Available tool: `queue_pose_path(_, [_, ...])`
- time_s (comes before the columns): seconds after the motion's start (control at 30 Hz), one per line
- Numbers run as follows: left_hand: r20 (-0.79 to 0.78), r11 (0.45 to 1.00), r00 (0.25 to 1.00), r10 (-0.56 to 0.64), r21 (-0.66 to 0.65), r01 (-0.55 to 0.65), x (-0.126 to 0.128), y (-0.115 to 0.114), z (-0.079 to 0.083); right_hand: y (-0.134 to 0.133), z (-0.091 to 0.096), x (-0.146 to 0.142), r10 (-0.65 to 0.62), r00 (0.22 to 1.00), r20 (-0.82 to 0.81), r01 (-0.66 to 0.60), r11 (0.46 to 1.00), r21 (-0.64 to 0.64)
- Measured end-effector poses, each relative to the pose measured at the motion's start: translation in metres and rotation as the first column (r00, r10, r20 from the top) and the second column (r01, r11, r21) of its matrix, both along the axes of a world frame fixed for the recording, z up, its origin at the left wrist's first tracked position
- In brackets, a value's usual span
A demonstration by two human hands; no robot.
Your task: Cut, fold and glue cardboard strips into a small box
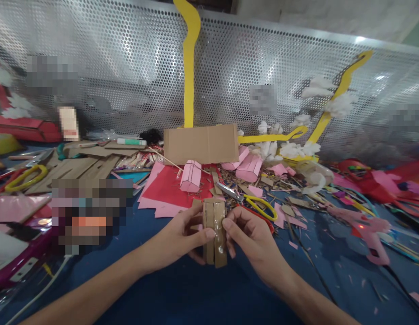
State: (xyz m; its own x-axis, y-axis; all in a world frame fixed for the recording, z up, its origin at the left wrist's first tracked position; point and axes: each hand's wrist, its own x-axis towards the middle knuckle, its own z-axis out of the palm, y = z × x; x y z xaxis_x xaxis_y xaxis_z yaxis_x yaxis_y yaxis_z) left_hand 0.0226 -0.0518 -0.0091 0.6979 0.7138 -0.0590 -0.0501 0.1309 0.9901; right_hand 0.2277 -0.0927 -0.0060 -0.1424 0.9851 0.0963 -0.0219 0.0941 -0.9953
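Over the near worktop (pixel 182 295), the left hand (pixel 189 234) and the right hand (pixel 246 232) are clamping opposite edges of a cardboard piece (pixel 220 239), apparently steadying it from both sides while its glossy face is showing. Yellow-and-red scissors (pixel 244 197) are lying just beyond, seemingly within easy reach. Farther right, a pink glue gun (pixel 372 235) is resting, its light (pixel 361 227) glowing red, presumably leaving both hands room.

Brown cardboard piece (pixel 210 219), seamed lengthwise, right strip (pixel 220 240) glossy.
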Motion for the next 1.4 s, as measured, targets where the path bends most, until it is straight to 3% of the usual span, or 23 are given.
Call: queue_pose_path(1.4, [0.003, 1.000, 1.000, 0.016, 0.021, -0.016, 0.0019, -0.0003, 0.0001, -0.0009, -0.0015, -0.0016, -0.028, 1.000, 0.009, 0.028, 1.000, -0.009])
